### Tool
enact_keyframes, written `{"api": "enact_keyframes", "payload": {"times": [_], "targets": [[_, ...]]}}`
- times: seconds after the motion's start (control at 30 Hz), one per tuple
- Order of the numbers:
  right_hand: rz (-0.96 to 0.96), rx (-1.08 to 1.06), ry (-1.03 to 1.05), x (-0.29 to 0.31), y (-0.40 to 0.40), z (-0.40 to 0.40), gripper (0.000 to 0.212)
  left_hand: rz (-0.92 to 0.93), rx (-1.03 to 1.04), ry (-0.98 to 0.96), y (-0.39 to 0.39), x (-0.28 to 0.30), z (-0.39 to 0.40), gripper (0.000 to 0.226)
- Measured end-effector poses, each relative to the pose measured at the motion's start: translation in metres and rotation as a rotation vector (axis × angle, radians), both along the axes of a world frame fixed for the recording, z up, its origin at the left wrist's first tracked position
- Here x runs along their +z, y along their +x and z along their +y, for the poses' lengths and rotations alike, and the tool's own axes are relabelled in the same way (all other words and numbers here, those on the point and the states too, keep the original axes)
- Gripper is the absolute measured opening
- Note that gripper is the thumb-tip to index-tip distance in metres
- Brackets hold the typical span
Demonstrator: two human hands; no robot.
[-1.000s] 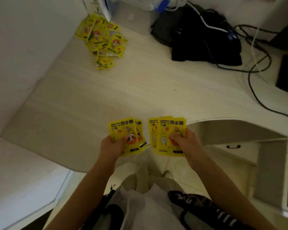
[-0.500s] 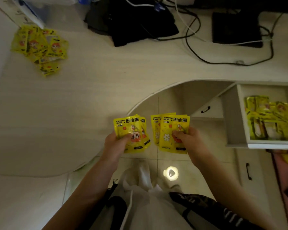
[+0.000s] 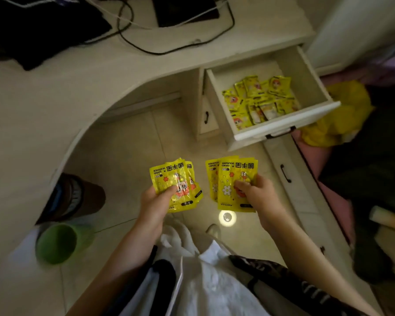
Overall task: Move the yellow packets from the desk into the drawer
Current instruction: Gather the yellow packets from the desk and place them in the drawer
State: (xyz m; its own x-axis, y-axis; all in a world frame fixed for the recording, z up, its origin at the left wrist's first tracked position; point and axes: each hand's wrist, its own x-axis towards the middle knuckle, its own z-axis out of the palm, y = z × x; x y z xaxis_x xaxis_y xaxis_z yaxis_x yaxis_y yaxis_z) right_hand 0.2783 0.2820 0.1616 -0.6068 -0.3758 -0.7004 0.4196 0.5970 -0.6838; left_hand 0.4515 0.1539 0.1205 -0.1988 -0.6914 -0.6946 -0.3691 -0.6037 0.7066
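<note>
Since half a second earlier the view had swung to the right: the pile of packets on the desk had left the frame, and the open drawer [image 3: 306, 71], then at the right edge, now sat up and to the right of both hands, well apart from them. The hands themselves had kept their hold and their spacing.

The left hand [image 3: 154, 202] pinched a small fan of yellow packets [image 3: 173, 183], thumb pressed across the front and fingers folded behind. The right hand [image 3: 258, 195] pinched a second fan [image 3: 232, 181] the same way, thumb on the face of the front packet. The two fans stood side by side without touching, over the floor rather than over the desk [image 3: 62, 92].

Each packet was a flat, glossy yellow sachet printed "HAND WARMER" along its far edge, with a red-orange cartoon figure, small flowers and a dark label near the wrist end.

More packets of the same kind [image 3: 258, 99] lay jumbled in the drawer, beyond the right hand's fan.
</note>
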Motion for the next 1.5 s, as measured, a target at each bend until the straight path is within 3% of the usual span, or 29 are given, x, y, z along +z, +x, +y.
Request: {"api": "enact_keyframes", "payload": {"times": [0.33,0.77,1.23,1.5], "targets": [[-0.036,-0.265,0.018,-0.004,-0.080,0.063,0.010,0.046,-0.243,-0.015,-0.114,-0.006,0.024,0.019],[0.095,-0.244,0.044,-0.001,-0.210,-0.019,0.019,0.027,-0.357,-0.053,-0.259,-0.017,-0.071,0.018],[0.048,-0.110,0.063,-0.022,-0.338,-0.068,0.026,-0.015,-0.249,-0.058,-0.368,-0.023,-0.099,0.014],[-0.025,0.106,0.037,-0.037,-0.438,-0.081,0.010,-0.078,-0.088,-0.012,-0.429,-0.042,-0.083,0.030]]}}
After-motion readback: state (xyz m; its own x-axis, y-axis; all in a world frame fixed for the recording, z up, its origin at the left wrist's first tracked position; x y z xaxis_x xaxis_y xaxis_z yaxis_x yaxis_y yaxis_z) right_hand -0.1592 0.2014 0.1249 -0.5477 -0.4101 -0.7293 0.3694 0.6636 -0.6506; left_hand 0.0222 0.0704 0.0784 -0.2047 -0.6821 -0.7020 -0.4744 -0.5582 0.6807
